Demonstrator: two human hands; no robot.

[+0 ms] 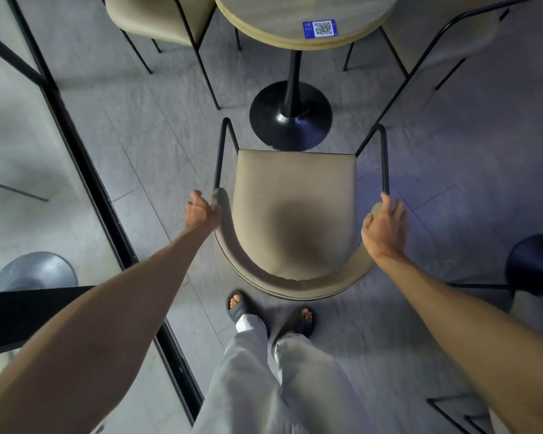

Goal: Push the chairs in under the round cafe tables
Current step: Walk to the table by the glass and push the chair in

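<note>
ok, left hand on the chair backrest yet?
Touching. Head view shows the left hand pressed against the left end of the chair backrest, no gap visible.

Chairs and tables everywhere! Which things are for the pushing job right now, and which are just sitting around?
For the job:
- beige chair, held at both backrest ends
- left hand
- right hand
- round table on its black base

Just around:
- QR sticker
- left chair
- right chair
- glass wall

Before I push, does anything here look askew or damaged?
Nothing damaged or spilled. The chair faces the table squarely but its seat is not yet under it. Left hand and right hand are at the backrest ends.
</note>
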